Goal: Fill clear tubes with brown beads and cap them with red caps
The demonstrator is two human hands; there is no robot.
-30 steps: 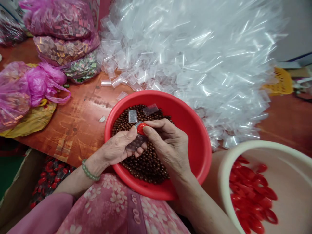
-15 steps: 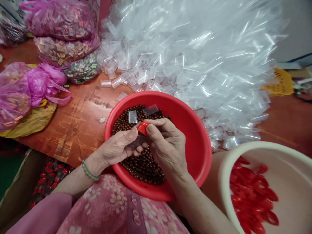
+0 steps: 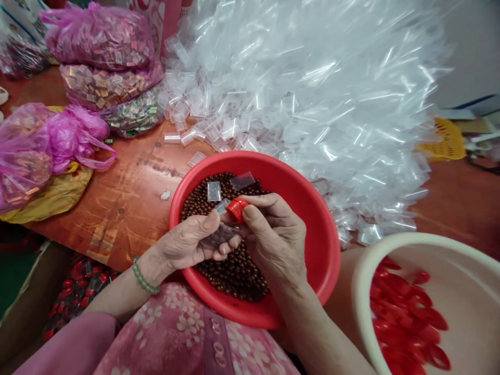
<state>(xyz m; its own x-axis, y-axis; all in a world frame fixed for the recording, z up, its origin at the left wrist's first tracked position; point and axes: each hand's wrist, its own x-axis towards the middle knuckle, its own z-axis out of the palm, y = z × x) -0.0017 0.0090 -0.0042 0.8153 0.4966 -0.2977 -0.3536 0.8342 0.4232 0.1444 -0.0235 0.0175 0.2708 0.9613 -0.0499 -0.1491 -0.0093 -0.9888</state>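
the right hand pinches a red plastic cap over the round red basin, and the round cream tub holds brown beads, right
Only the contents are wrong: in the head view, the round cream tub holds glossy red plastic pieces. The right hand does pinch a red plastic cap over the round red basin.

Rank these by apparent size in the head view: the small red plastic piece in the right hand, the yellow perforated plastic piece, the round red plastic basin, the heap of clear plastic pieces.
1. Heap of clear plastic pieces
2. Round red basin
3. Yellow perforated piece, partly hidden
4. Small red piece
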